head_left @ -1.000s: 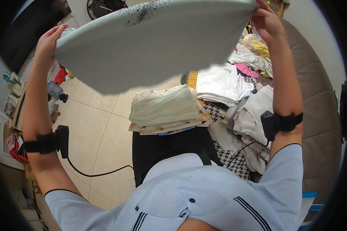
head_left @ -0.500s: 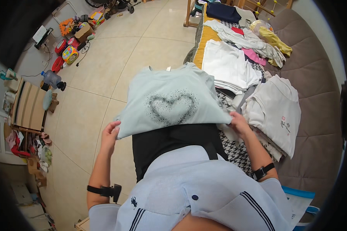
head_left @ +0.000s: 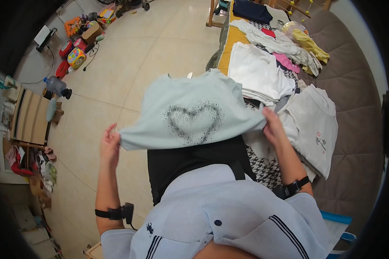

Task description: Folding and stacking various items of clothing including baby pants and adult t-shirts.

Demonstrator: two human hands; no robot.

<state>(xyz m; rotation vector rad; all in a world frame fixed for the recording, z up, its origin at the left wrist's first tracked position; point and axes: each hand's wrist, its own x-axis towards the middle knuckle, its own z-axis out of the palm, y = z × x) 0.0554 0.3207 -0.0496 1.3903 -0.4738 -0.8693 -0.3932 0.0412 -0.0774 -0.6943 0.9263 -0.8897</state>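
Note:
A pale green T-shirt (head_left: 155, 116) with a dark speckled heart on its front is stretched out over my lap. Pinched in my left hand (head_left: 110, 144) is the shirt's lower left corner, pulled out over the floor. My right hand (head_left: 274, 126) grips the opposite corner, close to the stacked clothes. The neckline, with a small white tag, points away from me. Beneath the shirt's lower edge my black trousers show.
On the brown sofa (head_left: 350, 142) at right lie folded white clothes (head_left: 253, 71) and a pale folded shirt (head_left: 315, 125). Farther back are a yellow garment (head_left: 309, 46) and a navy folded cloth (head_left: 251, 12). Toys (head_left: 76, 57) and a water jug (head_left: 56, 86) stand along the left wall.
Both hands have moved outward and up a little, the left one further left. The shirt's lower edge is now pulled wider and tauter between them.

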